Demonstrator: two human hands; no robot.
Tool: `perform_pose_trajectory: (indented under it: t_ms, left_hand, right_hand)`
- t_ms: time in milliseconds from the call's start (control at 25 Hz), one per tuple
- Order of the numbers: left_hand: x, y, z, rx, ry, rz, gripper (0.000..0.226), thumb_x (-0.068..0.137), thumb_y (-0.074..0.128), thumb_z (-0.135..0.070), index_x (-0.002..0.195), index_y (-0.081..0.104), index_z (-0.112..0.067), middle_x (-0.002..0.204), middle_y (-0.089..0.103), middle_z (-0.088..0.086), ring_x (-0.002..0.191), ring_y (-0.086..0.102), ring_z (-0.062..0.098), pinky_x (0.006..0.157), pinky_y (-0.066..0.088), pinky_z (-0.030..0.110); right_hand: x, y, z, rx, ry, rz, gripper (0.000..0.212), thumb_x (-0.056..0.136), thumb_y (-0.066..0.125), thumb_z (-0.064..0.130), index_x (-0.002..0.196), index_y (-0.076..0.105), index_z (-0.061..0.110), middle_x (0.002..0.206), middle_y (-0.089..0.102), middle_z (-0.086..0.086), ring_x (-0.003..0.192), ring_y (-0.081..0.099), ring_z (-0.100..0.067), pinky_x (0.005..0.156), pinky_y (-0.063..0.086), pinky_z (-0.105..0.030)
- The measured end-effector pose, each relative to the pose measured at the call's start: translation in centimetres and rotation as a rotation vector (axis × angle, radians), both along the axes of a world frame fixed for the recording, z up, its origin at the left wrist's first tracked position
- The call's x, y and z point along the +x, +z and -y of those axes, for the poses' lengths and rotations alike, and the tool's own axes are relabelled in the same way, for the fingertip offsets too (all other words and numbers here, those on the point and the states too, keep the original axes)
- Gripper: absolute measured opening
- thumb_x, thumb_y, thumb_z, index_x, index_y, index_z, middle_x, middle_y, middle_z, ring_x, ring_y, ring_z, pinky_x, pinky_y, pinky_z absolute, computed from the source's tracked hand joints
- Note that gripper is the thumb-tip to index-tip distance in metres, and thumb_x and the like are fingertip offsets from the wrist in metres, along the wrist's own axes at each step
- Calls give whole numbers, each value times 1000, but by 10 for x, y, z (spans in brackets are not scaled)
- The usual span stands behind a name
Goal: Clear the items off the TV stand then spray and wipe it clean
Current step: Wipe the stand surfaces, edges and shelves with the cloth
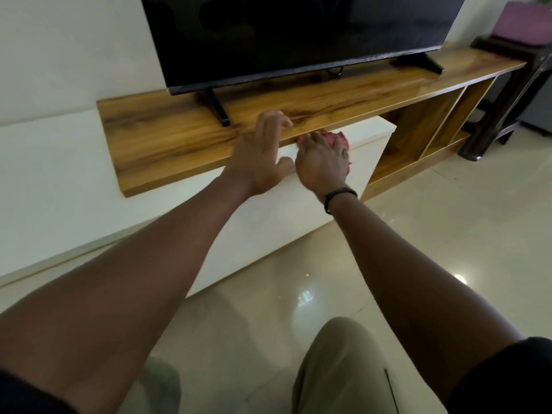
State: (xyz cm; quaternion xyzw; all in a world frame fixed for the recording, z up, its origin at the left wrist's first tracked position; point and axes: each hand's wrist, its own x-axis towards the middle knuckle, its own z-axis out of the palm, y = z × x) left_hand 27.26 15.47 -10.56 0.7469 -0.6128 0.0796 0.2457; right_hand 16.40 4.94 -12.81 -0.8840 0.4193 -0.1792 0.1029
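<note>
The wooden TV stand top [167, 138] runs from lower left to upper right, bare except for the black TV [298, 37] on its two feet. My left hand [263, 153] reaches over the front edge of the top, its fingers loosely bent on the wood and its thumb below the edge. Just to its right, my right hand [321, 162] holds a crumpled pink cloth [337, 138] against the front edge, above the white cabinet [268, 228]. Most of the cloth is hidden under the hand.
Open wooden shelf compartments [424, 127] sit at the right end of the stand. A dark side table [513, 85] with a purple item [525, 22] on it stands further right. Glossy tiled floor [448, 234] spreads below, with my knees at the bottom.
</note>
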Motion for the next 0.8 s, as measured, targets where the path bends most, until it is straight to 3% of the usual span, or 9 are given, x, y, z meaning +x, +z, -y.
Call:
perform_pose_trajectory:
  t_ms: [40,80,200,320,400,560,720,800]
  left_hand:
    - [5,5,-15,-46,7,-105,47,94,57,-30,138,45,-19,140,50,6,99,63,23,81,54,39]
    - [13,9,-33,-57,47,-131,41,96,52,-30,136,50,-21,134,58,4,96,64,20,83,52,37]
    - [56,-3,-119,3,276,10,36,99,42,-37,130,56,-25,130,64,-1,120,57,24,108,32,51]
    - [73,-24,-182,37,356,15,37,102,39,-41,132,50,-21,139,54,2,133,46,29,116,27,59]
    - [72,-27,-180,-21,316,-115,39,102,35,-43,132,48,-23,137,55,2,134,45,28,119,24,60]
    - [72,-18,-172,-194,298,-421,34,104,32,-37,129,52,-26,130,60,-10,131,48,15,127,4,55]
    - [70,-8,-178,-303,257,-612,31,101,31,-33,118,56,-28,118,62,-16,123,54,9,125,10,56]
    - [73,0,-185,-457,272,-817,26,98,33,-31,107,57,-33,112,64,-16,121,56,9,123,21,55]
  right_hand:
    - [3,-4,-19,-50,69,-1,48,108,32,35,154,44,23,162,40,-5,150,28,-39,124,20,-58]
    - [-1,-4,-26,-67,148,37,45,109,33,36,149,49,23,155,49,-5,144,39,-36,121,28,-56]
    - [-17,6,-11,111,193,294,34,108,43,36,134,51,17,127,60,-6,117,56,-27,105,47,-49]
    - [-7,4,-10,99,-18,274,35,106,39,31,135,46,12,135,53,-11,129,46,-32,115,32,-46]
    - [17,-4,-45,44,9,251,33,106,38,33,129,49,12,131,54,-10,127,45,-31,113,29,-44]
    - [50,-14,-142,-29,198,249,26,101,44,32,121,55,19,122,59,-3,115,50,-25,108,36,-44]
    - [72,-7,-230,-19,492,318,21,96,54,20,115,63,17,115,66,-2,110,56,-22,106,37,-40]
    - [75,7,-242,140,598,320,17,99,53,15,113,63,15,108,70,-5,102,61,-23,99,48,-43]
